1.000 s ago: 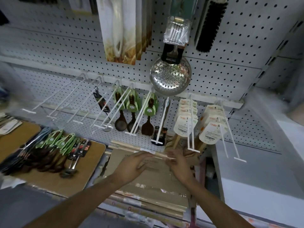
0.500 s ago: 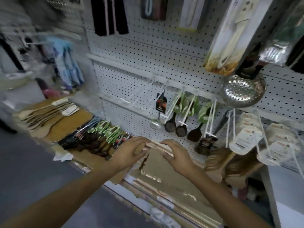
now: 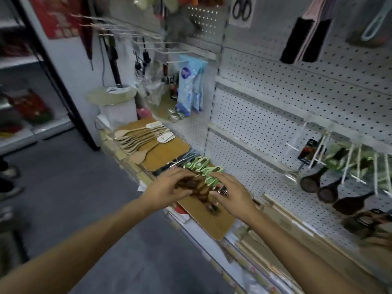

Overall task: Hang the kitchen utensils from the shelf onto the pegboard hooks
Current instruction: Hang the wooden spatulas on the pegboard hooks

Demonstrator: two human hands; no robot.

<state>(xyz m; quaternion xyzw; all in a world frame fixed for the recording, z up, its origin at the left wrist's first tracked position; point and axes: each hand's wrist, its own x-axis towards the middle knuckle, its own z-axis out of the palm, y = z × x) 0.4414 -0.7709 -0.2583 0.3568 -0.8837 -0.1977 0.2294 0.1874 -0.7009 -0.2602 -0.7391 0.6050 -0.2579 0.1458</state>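
1. Centre frame, both hands reach the dark wooden spoons [image 3: 197,186] with green card tags [image 3: 209,171] piled on the shelf board [image 3: 203,211].
2. Left hand [image 3: 169,185] curls its fingers over the bowls; right hand [image 3: 231,193] rests with loosely bent fingers, and whether it grips I cannot tell.
3. They look light and stiff; best lifted by the handles, below the tags.
4. Free hooks [image 3: 293,143] stand at right.

Both bare forearms are reaching forward from the lower corners of the view and converging toward the middle. The left hand [image 3: 169,184] is lying palm down, its fingers spread and bending slightly at the knuckles, the fingertips pointing right toward the other hand. The right hand [image 3: 233,193] is also lying palm down, just beside the left, with its fingers curving downward and its thumb angling inward. Motion blur is hiding whether either hand is actually gripping anything.
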